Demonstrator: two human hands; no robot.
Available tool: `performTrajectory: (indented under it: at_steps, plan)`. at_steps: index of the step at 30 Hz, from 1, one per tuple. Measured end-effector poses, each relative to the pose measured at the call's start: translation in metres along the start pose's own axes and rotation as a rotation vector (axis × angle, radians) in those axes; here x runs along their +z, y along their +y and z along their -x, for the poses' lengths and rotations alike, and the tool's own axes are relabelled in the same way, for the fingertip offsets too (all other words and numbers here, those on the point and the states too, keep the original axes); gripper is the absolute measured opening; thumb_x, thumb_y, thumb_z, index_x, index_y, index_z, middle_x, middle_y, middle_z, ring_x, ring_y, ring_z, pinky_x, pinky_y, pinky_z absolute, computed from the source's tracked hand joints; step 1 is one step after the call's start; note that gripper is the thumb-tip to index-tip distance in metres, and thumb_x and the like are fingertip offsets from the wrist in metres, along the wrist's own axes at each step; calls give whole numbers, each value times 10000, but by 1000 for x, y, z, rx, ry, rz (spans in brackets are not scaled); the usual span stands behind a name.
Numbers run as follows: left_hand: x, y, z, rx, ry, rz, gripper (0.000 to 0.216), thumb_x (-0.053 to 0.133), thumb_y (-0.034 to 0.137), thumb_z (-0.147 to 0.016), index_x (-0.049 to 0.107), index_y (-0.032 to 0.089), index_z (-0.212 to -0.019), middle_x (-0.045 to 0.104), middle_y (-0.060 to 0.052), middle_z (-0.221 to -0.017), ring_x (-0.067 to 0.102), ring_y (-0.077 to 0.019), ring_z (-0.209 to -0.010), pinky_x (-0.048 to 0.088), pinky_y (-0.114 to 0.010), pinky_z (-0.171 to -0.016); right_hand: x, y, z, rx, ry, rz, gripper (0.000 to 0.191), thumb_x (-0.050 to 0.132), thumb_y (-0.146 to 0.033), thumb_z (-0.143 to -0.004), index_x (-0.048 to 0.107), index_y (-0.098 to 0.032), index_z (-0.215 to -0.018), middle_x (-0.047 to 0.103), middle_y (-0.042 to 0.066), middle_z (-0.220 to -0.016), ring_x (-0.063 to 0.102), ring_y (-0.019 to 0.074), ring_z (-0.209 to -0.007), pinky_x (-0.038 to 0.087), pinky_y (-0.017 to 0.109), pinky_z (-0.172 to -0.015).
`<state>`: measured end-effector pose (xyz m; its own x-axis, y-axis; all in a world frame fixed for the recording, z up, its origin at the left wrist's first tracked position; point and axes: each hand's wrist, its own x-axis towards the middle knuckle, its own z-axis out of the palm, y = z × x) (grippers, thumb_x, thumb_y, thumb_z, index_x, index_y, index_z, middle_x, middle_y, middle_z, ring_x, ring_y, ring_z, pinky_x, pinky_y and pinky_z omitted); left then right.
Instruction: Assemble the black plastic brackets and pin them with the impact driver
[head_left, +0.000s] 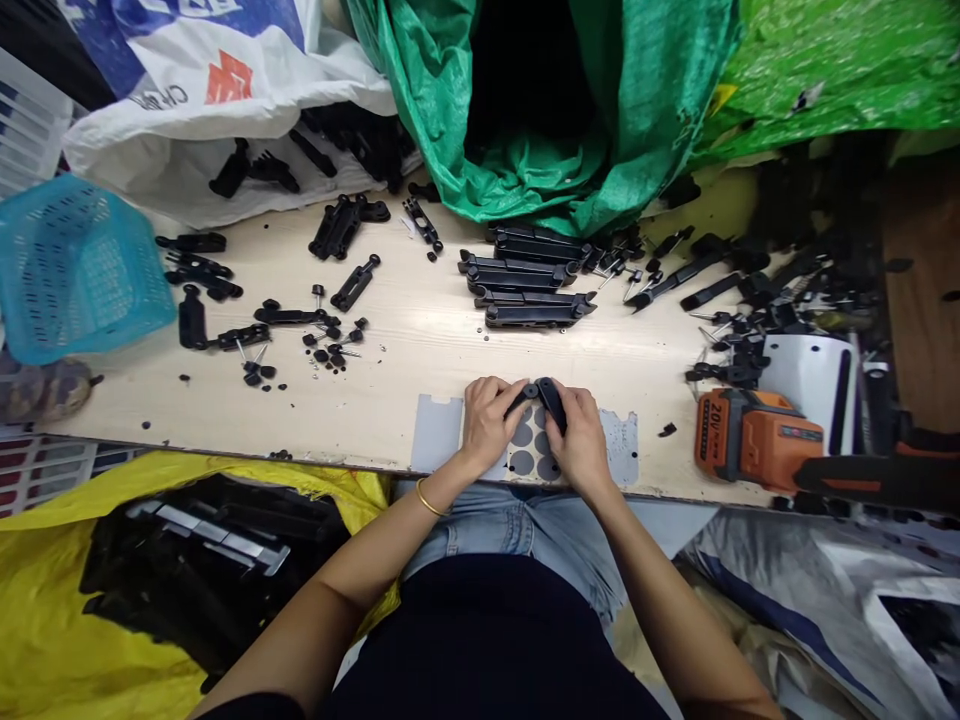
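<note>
At the front edge of the wooden bench, my left hand (487,420) is closed on a short black plastic part (519,398). Close beside it, my right hand (582,438) grips a longer black plastic arm (553,404). The rounded ends of the two black pieces meet or nearly meet; I cannot tell whether they are joined. Under my hands lies a sheet of round grey stickers (521,462), partly covered by my fingers. Grey sheet pieces (437,432) show to its left and right. Several folded black bracket arms (536,310) lie stacked farther back.
Left on the bench are loose black parts (341,228), knobs with screws (259,370) and a blue basket (82,270). On the right are an orange battery tool (757,435) and more knobs (731,355). Behind stands a green sack (427,110); a yellow sack (45,580) sits below left.
</note>
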<state>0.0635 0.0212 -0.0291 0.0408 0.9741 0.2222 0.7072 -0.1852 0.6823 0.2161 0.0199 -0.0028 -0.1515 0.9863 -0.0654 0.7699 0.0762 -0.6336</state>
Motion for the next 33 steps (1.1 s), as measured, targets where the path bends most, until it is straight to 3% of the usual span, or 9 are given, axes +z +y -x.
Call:
performTrajectory:
  at_steps: [7, 16, 21, 27, 33]
  plan:
    - [3, -4, 0, 18, -18, -35, 287, 542, 310, -899, 616, 253, -1171, 533, -29, -810, 480, -187, -815, 392, -372, -793, 0, 0, 0, -29, -17, 22, 569, 439, -155, -815, 415, -249, -1376, 523, 114, -1096, 505, 281, -1039, 471, 451, -893]
    - [5, -7, -7, 94, -73, -46, 249, 512, 306, -913, 622, 198, -1109, 513, -28, -787, 484, -179, -783, 400, -357, -760, -5, 2, -3, -19, -72, -40, 544, 443, -163, -798, 454, -214, -1339, 513, 98, -1011, 523, 258, -969, 475, 402, -845]
    - [8, -3, -7, 64, -16, -92, 268, 431, 246, -938, 586, 168, -1143, 512, -54, -817, 469, -194, -804, 424, -349, -737, -5, 1, -4, -7, -58, -41, 532, 447, -163, -794, 474, -214, -1324, 512, 93, -989, 523, 254, -946, 470, 399, -836]
    - [1, -14, -19, 242, -179, -42, 240, 442, 285, -941, 586, 187, -1105, 495, -37, -807, 478, -181, -801, 448, -334, -739, -4, 2, -5, -9, -48, -51, 521, 456, -164, -792, 489, -215, -1309, 511, 91, -976, 523, 248, -934, 469, 394, -829]
    - [7, -7, -15, 140, -63, -77, 252, 424, 234, -941, 568, 154, -1131, 489, -50, -824, 479, -187, -811, 453, -331, -730, -4, 3, -5, 1, -37, -74, 522, 463, -165, -784, 496, -210, -1304, 507, 89, -965, 521, 244, -916, 469, 393, -818]
